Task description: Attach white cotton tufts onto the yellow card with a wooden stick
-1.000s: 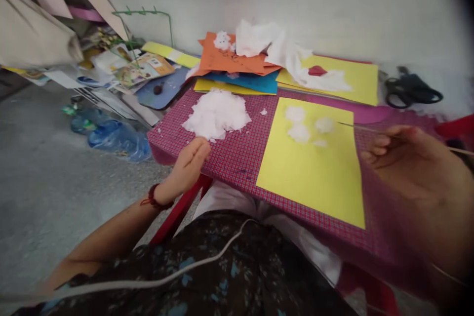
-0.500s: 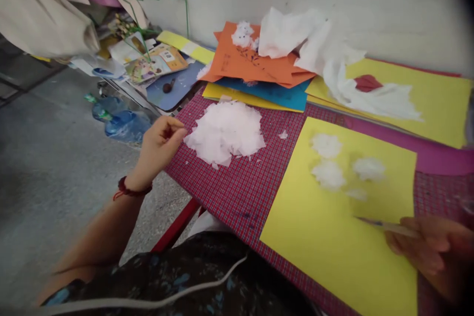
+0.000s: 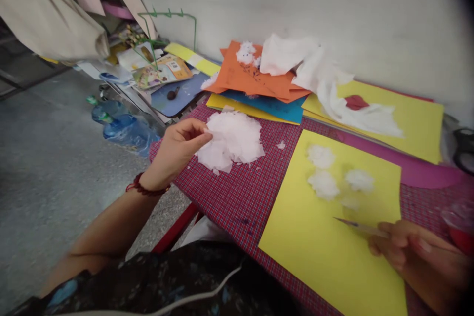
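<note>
My left hand [image 3: 185, 145] is at the left edge of a pile of thin white paper scraps [image 3: 237, 138], thumb and forefinger pinched together against it. Whether a scrap is between the fingertips I cannot make out. In my right hand [image 3: 403, 244] is a slim, pale pen-like tool [image 3: 361, 227] with a dark pointed tip, held above a yellow sheet [image 3: 296, 237]. Toward the sheet's upper part sit several fluffy white paper tufts [image 3: 323, 185], one of them small and flat.
Orange sheets [image 3: 237, 76] and crumpled white tissue [image 3: 285, 54] lie at the back of the checked tablecloth [image 3: 237, 197]. A red container [image 3: 461, 234] stands at the right, near black scissors-like handles [image 3: 464, 150]. Blue water bottles [image 3: 128, 131] are on the floor at left.
My left hand has moved right, from beside the pile to its edge. The right hand and its tool have shifted slightly left over the yellow sheet; the camera view has also shifted.
</note>
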{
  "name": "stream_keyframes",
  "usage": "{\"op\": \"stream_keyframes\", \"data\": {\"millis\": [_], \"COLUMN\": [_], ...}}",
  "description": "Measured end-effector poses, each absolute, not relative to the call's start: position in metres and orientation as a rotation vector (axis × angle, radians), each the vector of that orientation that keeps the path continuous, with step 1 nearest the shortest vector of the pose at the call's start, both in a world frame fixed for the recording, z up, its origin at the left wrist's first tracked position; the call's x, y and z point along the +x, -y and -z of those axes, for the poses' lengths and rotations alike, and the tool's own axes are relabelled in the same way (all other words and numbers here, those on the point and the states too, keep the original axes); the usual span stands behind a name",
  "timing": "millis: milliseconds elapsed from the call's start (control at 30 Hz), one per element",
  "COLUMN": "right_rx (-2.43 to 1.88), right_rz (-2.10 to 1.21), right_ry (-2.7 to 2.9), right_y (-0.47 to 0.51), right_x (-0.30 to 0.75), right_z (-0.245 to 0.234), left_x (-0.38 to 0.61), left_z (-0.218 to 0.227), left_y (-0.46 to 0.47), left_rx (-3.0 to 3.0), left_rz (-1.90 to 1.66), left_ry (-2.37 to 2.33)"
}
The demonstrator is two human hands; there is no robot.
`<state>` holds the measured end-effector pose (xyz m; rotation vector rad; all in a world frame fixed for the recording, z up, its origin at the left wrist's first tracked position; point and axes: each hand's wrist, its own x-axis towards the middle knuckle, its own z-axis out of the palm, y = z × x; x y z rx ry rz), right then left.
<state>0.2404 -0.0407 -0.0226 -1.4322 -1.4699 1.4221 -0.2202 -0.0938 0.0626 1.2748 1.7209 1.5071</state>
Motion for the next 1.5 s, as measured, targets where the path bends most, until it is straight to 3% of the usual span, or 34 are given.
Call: {"op": "stream_keyframes", "data": {"millis": [100,500,733,967,1100,1267,1500], "right_rx": [-1.34,-0.911,-0.89,-0.991,-1.007,-1.073,-1.142], "right_rz": [-1.603,-1.523,-1.301,-1.249,-1.179,-1.203,-1.336], "right_ry": [1.348,1.031,0.867,0.924,1.0,1.064,1.152], "right_y": [0.037,0.035,0.017,0.02,0.024,0.026,0.026], "right_x": [0.235,0.222,0.239,0.247,0.249,0.248,0.235], "right_z": [0.018,-0.048,-0.03,-0.021,-0.032,-0.031,-0.016], "left_x": [-0.209,-0.062,0.028,0.04,0.042,0.033,0.022], "left_z": [-0.071,-0.084,-0.064,-0.031,-0.03,-0.029,-0.028], "left_y": [0.095,0.012,-0.027,-0.027,-0.033,-0.034,-0.03], "left_rx": [1.142,1.597,2.122,2.238,2.304,2.705,2.913], "left_rz": [-1.506,-1.022,-0.816,-0.633,-0.699,-0.356,-0.296], "left_ry": [-1.552,-1.063,-0.929,-0.92,-0.956,-0.673,-0.607]}}
